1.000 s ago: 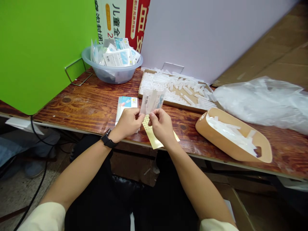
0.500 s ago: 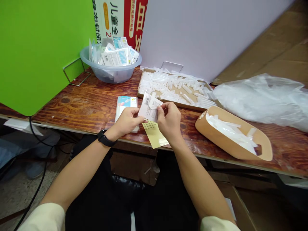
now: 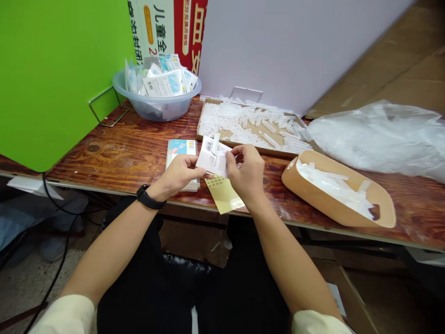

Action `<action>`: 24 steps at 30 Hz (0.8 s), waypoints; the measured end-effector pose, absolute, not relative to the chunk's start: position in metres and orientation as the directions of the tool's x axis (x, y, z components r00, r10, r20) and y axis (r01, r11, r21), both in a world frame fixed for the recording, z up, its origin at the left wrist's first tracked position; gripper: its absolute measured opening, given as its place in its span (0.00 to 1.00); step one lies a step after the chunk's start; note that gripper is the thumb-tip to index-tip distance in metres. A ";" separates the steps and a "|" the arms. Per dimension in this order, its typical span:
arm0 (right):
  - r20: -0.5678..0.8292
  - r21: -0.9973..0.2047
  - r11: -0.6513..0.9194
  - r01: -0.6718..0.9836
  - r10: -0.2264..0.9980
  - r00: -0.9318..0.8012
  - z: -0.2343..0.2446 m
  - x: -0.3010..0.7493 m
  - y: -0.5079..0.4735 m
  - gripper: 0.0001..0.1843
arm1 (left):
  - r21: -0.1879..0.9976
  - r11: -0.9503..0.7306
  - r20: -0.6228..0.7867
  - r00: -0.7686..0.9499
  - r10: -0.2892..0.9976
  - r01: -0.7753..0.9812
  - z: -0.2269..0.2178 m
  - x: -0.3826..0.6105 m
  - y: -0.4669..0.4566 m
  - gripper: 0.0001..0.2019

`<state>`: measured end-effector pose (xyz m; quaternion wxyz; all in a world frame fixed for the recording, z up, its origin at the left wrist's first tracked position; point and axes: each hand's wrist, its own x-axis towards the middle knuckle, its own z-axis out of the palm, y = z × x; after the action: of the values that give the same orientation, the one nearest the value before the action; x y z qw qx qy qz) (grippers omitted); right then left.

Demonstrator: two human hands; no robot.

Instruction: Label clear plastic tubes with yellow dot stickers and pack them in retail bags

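Head camera shows your left hand (image 3: 179, 174) and your right hand (image 3: 246, 170) close together above the front edge of a varnished wooden table (image 3: 104, 160). Between them you hold a small clear plastic packet with a white barcode label (image 3: 212, 158). Both hands grip this packet: the left fingers pinch its lower left corner, and the right fingers press on its right side. The packet is in the air, just above the table.

Under your left hand is a small stack of blue and white printed cards (image 3: 181, 150), and your left palm is very near to it. Below the packet, a pale yellow sheet with rows of dots (image 3: 223, 195) lies flat on the table, near your right wrist. You wear a black wristband (image 3: 149, 198) on the left wrist.

Behind the hands is a shallow cardboard tray (image 3: 243, 149) full of clear plastic tubes. To the right, a tan scoop-shaped bin (image 3: 306, 197) holds more of them, and a loose plastic bag (image 3: 378, 137) lies beyond it. At the back, a clear plastic basin (image 3: 156, 110) holds many flat packets.
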<state>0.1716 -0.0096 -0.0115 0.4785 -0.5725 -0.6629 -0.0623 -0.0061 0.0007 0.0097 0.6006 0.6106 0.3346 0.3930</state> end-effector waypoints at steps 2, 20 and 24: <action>0.718 -0.454 0.344 0.822 0.687 0.109 -0.012 0.172 -0.009 0.04 | 0.995 -0.045 0.079 0.466 0.881 -0.083 0.007 -0.006 0.001 0.05; 0.651 0.103 0.714 0.692 0.478 -0.590 0.001 0.175 -0.021 0.20 | 0.909 0.131 0.066 0.446 0.893 -0.395 -0.002 -0.011 0.006 0.09; 0.602 0.048 0.745 0.666 0.510 -0.614 0.001 0.178 -0.017 0.20 | 0.883 0.203 0.020 0.467 0.884 -0.423 0.002 -0.012 0.005 0.09</action>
<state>0.1784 -0.0173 0.0014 0.2890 -0.3310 -0.8882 -0.1346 -0.0121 0.0050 0.0021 0.7312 0.4457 0.2587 0.4469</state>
